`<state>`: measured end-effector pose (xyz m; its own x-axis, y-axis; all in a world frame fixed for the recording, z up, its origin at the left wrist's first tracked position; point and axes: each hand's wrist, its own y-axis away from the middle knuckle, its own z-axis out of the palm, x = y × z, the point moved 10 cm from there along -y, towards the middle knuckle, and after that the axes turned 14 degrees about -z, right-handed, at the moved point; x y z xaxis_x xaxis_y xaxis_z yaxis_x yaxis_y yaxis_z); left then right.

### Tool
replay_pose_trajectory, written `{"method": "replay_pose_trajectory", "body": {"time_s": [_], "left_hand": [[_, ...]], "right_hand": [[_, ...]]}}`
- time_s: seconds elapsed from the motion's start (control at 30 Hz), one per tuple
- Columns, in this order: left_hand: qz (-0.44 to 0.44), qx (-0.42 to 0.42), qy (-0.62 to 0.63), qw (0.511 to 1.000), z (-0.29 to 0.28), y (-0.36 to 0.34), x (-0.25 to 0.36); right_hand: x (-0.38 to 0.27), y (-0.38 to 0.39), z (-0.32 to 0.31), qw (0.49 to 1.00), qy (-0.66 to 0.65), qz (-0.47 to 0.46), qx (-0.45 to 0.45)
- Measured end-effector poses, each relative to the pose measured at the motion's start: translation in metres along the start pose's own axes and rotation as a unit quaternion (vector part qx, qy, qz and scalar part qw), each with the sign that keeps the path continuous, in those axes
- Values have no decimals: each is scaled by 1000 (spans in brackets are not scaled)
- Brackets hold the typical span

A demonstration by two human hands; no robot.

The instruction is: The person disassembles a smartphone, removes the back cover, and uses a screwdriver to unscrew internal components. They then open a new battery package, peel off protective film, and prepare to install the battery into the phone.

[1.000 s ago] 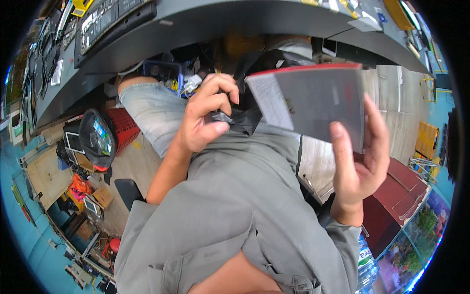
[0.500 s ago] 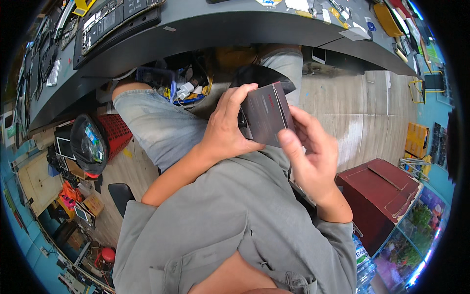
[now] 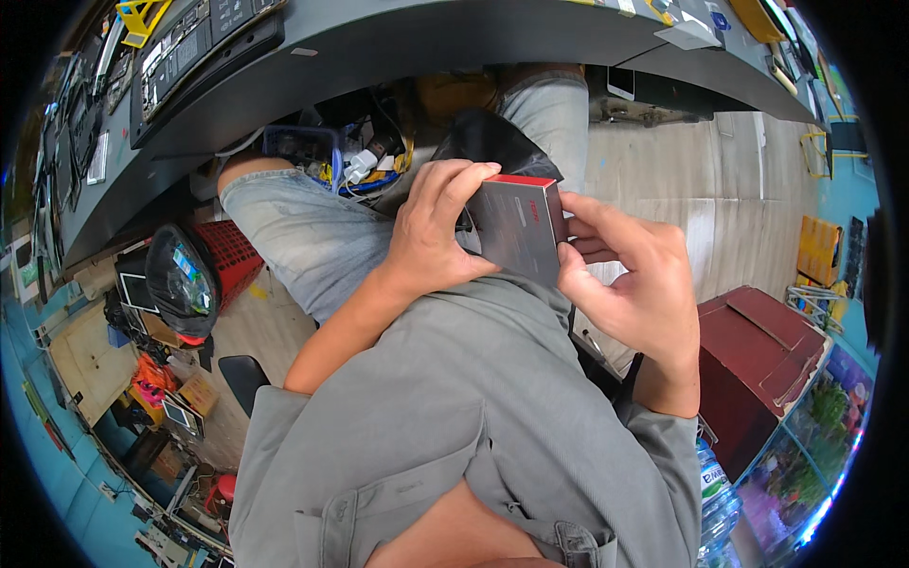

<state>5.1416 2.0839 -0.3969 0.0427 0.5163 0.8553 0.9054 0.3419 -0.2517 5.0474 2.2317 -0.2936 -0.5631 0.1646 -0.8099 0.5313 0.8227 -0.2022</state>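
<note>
A small dark grey box [image 3: 516, 227] with red print and a red top edge is held up over my lap, tilted. My left hand [image 3: 437, 227] grips it from the left side, fingers over the far edge and thumb along the near edge. With thumb and fingertips my right hand [image 3: 620, 270] pinches the right side of the box. Its underside and whatever it contains are hidden. Beyond the box, a black bag-like sheet [image 3: 492, 142] shows between my knees.
The grey desk [image 3: 398, 66] curves across the far side, with an opened laptop [image 3: 180, 62] at its left. A red basket bin [image 3: 227, 260] lined with black plastic stands at left. A dark red cabinet [image 3: 757, 341] and a water bottle [image 3: 717, 502] are at right. A blue bin [image 3: 301, 142] sits under the desk.
The box has turned so its red top edge shows. My right hand has shifted right and its fingertips now pinch the box's right side. My left hand keeps its grip.
</note>
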Motion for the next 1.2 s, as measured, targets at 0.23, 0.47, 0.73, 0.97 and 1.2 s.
{"method": "replay_pose_trajectory", "body": {"time_s": [0.23, 0.47, 0.73, 0.97, 1.2], "left_hand": [[-46, -49, -13, 998, 9, 2, -7], [-67, -61, -13, 996, 13, 3, -8], [-31, -31, 98, 994, 10, 5, -27], [2, -4, 161, 987, 0, 6, -39], [12, -14, 176, 984, 0, 8, -36]], "right_hand": [[2, -6, 6, 998, 33, 36, -35], [4, -4, 12, 997, 50, 46, -31], [-7, -12, 17, 999, -41, 1, -29], [-23, -15, 24, 995, -88, -47, -6], [-28, -11, 23, 996, -37, -85, -3]]}}
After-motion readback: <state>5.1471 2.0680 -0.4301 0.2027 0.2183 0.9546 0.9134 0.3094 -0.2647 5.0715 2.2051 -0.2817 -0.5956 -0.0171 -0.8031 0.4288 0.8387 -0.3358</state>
